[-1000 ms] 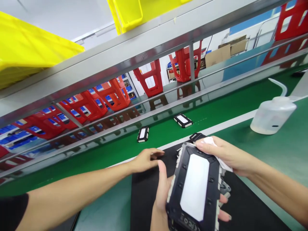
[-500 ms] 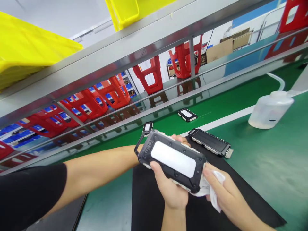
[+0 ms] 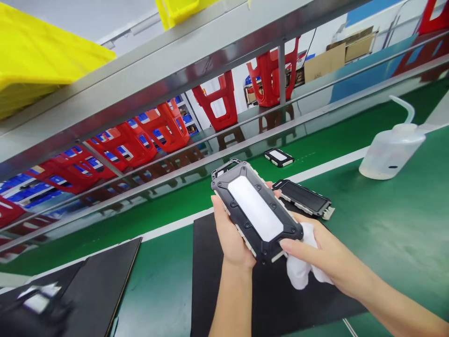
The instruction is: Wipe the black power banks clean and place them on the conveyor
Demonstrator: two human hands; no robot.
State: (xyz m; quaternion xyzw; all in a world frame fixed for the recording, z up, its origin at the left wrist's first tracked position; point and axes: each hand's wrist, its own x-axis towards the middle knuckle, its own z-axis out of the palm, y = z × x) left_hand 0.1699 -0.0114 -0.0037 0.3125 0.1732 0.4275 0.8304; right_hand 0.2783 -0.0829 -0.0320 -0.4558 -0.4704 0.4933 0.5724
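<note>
Left grip [image 3: 233,238]: curled around the long sides of one power bank [image 3: 257,206], thumb on the near side, fingertips showing beyond the far side. Power bank: black, pale edging, white panel facing up, held tilted above a black mat [image 3: 280,299]; loop at the end away from the right grip.

Right grip [image 3: 321,250]: closed on one white cloth [image 3: 300,271], bunched and hanging below the fingers; thumb resting on the near corner of the power bank.

Beyond the right grip: second power bank [image 3: 305,199], dark face up, lying at the mat's far edge. Farther off, ahead of both grips: third power bank [image 3: 278,157], white panel up, on the green table [image 3: 386,224].

Right of and beyond the right grip: squeeze bottle [image 3: 391,152], translucent, bent spout, upright. Well left of the left grip: second black mat [image 3: 101,276], blurred item [image 3: 38,302] on it.
</note>
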